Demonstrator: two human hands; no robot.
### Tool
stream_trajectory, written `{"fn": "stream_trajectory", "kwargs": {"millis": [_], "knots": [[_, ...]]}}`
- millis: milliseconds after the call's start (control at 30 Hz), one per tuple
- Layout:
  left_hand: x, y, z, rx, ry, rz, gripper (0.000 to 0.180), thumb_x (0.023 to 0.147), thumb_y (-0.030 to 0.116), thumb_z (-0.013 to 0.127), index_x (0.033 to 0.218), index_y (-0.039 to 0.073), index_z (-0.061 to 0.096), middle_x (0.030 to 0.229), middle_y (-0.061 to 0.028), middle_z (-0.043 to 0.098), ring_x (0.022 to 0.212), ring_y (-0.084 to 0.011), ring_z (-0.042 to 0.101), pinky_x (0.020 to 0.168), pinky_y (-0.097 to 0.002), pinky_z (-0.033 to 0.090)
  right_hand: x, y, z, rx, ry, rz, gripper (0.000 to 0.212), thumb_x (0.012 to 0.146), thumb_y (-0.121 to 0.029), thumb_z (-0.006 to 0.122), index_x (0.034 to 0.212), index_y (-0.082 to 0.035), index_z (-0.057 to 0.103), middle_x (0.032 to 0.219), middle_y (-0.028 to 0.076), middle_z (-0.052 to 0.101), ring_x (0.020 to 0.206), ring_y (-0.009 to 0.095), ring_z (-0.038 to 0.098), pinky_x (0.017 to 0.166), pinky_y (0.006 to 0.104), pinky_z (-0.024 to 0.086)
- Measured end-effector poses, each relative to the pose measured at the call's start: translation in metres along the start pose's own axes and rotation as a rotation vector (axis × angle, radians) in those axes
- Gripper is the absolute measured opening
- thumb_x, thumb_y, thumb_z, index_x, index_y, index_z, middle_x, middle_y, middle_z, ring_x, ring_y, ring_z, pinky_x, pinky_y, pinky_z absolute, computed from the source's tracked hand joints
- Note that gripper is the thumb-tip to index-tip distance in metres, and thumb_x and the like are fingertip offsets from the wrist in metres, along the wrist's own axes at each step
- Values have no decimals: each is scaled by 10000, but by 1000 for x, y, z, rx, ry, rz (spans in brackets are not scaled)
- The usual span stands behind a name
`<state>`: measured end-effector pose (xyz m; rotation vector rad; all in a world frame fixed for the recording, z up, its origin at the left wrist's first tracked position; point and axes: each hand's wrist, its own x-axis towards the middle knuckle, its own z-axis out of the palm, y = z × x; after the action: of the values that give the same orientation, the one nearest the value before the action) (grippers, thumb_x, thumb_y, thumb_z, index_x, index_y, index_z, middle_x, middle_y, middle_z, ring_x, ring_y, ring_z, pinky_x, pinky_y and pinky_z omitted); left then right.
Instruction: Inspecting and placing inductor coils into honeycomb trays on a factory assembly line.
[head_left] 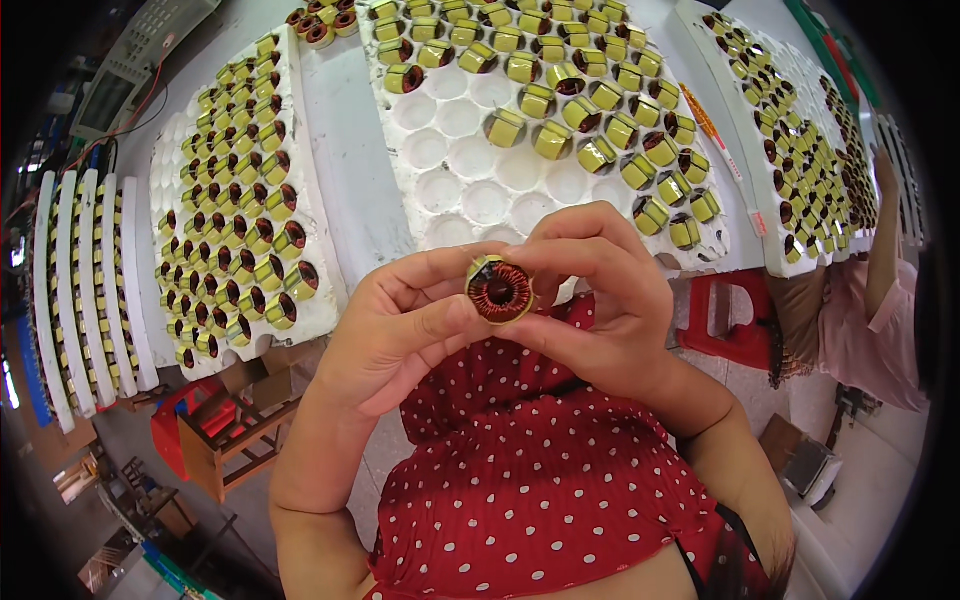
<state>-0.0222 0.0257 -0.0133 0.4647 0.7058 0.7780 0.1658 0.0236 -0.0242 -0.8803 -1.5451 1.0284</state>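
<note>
Between both hands I hold up a toroidal coil [500, 291], a ring of copper-red winding with yellow tape around its rim and a dark hole in the middle. My left hand [420, 315] pinches it from the left with thumb and fingers. From the right, the fingers and thumb of my right hand [600, 295] close on the same coil. Just beyond my hands lies a white foam tray [440, 185] with round pockets. Several yellow-taped coils fill its far and right pockets, while bare pockets show at its near left.
A second foam tray of coils [315, 190] lies to the left, beside upright stacked trays [85, 300]. Another coil tray [790, 45] is at the right, near a co-worker's arm [885, 240]. An orange pen-like tool [708, 120] rests between trays. A red stool [690, 335] stands below the table.
</note>
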Motion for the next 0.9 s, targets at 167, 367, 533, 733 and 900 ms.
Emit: {"fn": "stream_trajectory", "kwargs": {"millis": [167,367,533,733,900], "knots": [[-4,8,4,126,13,29,380,857,96,565,1193,-51,465,1088,-161,577,982,-235,590,887,-344,476,2,1,5,-194,-20,-111,398,616,7,754,992,-40,633,912,67,530,670,111,515,565,212,438],[-18,67,-37,437,340,471,310,848,100,577,1111,-52,516,1018,-135,608,953,-190,600,862,-297,478,-6,9,4,-194,36,-1,303,666,74,678,951,-11,620,935,90,541,690,119,527,594,217,447],[-57,147,-122,1025,1142,848,429,716,275,712,1033,1,616,937,-77,654,850,-164,611,754,-254,451,-6,18,9,-200,10,-11,201,723,91,620,906,8,612,925,97,547,751,129,541,617,207,442],[-67,166,-186,1339,1473,469,415,657,357,729,955,71,681,882,-59,676,796,-164,637,724,-281,470,1,22,9,-172,35,20,174,740,94,604,885,-2,617,921,86,551,755,124,541,619,202,436],[-57,165,-199,1581,1480,457,431,594,420,738,912,132,699,872,-90,667,811,-251,627,737,-345,467,2,17,-2,-198,25,3,160,729,82,617,858,-13,618,877,86,575,736,148,563,601,226,460]]}}
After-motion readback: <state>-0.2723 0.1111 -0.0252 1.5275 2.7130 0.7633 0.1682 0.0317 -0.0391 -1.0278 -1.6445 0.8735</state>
